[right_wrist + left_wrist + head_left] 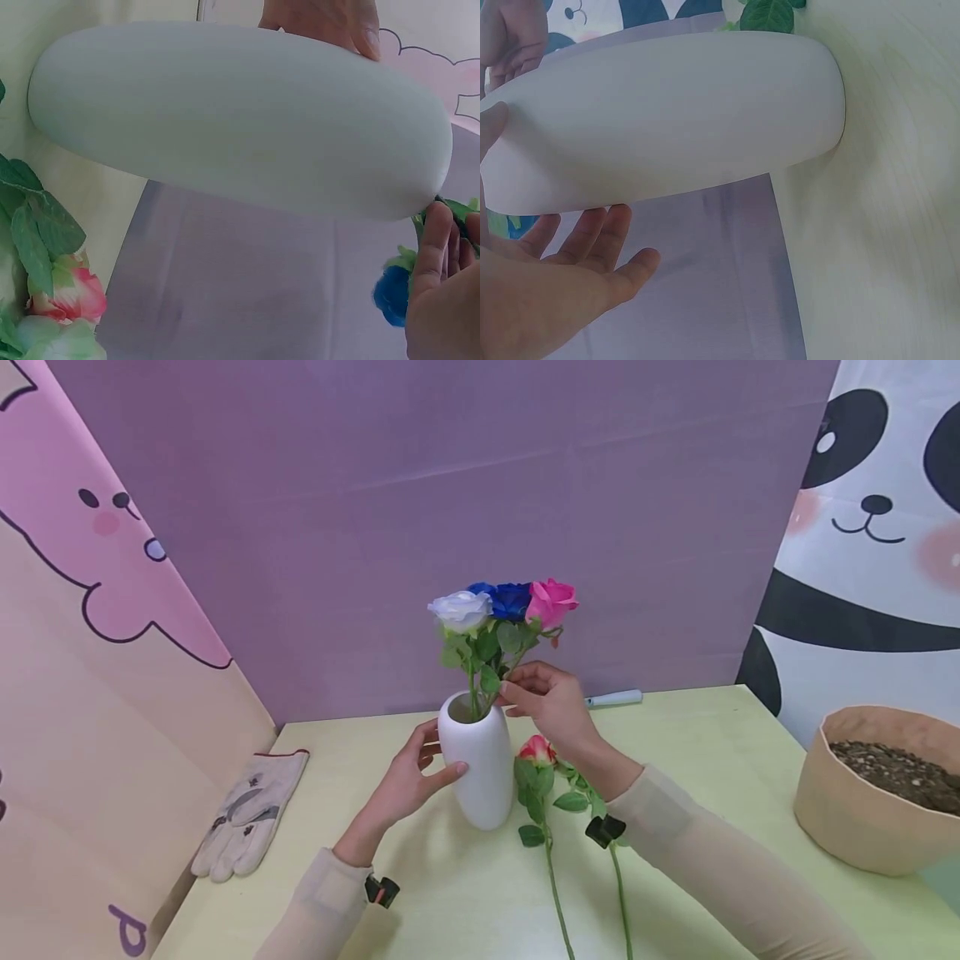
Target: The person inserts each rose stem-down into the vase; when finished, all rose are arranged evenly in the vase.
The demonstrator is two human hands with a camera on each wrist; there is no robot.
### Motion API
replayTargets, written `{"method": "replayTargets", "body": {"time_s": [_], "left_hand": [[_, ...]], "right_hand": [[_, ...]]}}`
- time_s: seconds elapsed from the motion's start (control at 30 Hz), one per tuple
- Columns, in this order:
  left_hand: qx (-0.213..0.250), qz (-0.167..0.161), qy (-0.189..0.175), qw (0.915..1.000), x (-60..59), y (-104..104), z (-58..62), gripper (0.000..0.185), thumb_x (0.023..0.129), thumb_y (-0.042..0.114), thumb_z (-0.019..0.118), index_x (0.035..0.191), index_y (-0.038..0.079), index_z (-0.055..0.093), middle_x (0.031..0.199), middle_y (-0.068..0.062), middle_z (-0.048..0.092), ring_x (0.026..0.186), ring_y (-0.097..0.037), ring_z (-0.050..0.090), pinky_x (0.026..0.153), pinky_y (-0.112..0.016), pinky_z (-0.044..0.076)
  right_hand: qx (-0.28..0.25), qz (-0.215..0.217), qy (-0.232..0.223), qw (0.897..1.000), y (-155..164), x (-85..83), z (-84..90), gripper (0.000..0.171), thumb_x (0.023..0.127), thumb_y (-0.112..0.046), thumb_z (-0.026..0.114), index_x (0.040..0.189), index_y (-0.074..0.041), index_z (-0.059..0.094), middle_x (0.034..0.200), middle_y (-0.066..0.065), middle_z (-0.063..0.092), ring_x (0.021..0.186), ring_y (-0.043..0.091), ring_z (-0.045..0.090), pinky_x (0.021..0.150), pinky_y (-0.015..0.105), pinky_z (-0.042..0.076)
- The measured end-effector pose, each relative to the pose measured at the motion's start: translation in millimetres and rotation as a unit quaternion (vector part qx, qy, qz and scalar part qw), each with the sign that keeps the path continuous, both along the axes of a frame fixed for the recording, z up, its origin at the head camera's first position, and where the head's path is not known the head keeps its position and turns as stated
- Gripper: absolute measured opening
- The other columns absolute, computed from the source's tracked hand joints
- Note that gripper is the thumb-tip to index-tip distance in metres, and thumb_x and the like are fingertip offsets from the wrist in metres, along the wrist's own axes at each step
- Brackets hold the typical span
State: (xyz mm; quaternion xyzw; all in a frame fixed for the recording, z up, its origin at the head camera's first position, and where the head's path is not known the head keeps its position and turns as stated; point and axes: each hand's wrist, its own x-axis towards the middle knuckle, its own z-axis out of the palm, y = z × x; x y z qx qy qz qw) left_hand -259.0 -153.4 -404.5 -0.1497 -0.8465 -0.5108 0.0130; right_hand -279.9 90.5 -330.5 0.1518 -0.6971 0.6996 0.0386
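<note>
A white vase (pixel 480 772) stands upright on the table. My left hand (pixel 408 781) holds its side, thumb on the near face and fingers at the left and behind. White (pixel 461 610), blue (pixel 512 602) and pink (pixel 552 602) roses rise from the vase mouth. At the rim's right side, my right hand (pixel 551 706) pinches a leafy stem among them, which seems to lead up to the pink rose. In the right wrist view those fingertips are right at the rim, with a blue rose (pixel 392 295) beyond.
Right of the vase lie a red-pink rose (pixel 537 750) and another flower with a pale green-white head (pixel 64 339). A work glove (pixel 255 814) lies at the left edge, a light-blue handle (pixel 617 698) at the back. A tan pot (pixel 847 810) of soil stands far right.
</note>
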Motion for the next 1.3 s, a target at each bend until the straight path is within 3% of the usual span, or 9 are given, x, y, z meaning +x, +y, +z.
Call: {"method": "replayTargets", "body": {"time_s": [0.37, 0.6, 0.93, 1.3], "left_hand": [[0.002, 0.002, -0.006, 1.0000, 0.2, 0.4, -1.6, 0.079, 0.085, 0.040, 0.079, 0.150, 0.024, 0.037, 0.140, -0.005, 0.054, 0.132, -0.027, 0.053, 0.117, -0.053, 0.038], [0.003, 0.001, -0.008, 1.0000, 0.4, 0.8, -1.8, 0.080, 0.085, 0.040, 0.079, 0.150, 0.023, 0.037, 0.141, -0.006, 0.054, 0.132, -0.028, 0.053, 0.117, -0.054, 0.037], [0.004, 0.001, -0.005, 1.0000, 0.6, 1.6, 1.9, 0.079, 0.085, 0.039, 0.079, 0.150, 0.023, 0.037, 0.140, -0.005, 0.054, 0.132, -0.028, 0.053, 0.117, -0.053, 0.038], [0.002, 0.006, -0.008, 0.9999, 1.4, 1.6, 0.9, 0.079, 0.085, 0.040, 0.079, 0.150, 0.023, 0.037, 0.140, -0.006, 0.053, 0.132, -0.028, 0.052, 0.118, -0.053, 0.037]], "right_hand": [[0.062, -0.025, -0.008, 0.998, -2.9, 0.8, -7.0, 0.022, 0.093, -0.025, 0.072, 0.106, -0.009, 0.066, 0.101, 0.011, 0.072, 0.087, 0.031, 0.069, 0.070, 0.031, 0.061], [0.055, -0.020, -0.009, 0.998, -1.6, 3.4, -7.0, 0.027, 0.094, -0.029, 0.071, 0.110, -0.009, 0.064, 0.107, 0.011, 0.071, 0.095, 0.034, 0.069, 0.068, 0.030, 0.060], [0.063, -0.010, 0.006, 0.998, -2.3, 2.4, -8.6, 0.023, 0.094, -0.026, 0.071, 0.107, -0.008, 0.065, 0.097, 0.011, 0.071, 0.081, 0.018, 0.067, 0.065, 0.032, 0.060], [0.090, 0.006, 0.015, 0.996, 4.2, 7.6, -11.1, 0.025, 0.094, -0.026, 0.071, 0.112, -0.010, 0.065, 0.106, 0.012, 0.071, 0.084, 0.025, 0.068, 0.068, 0.038, 0.061]]}}
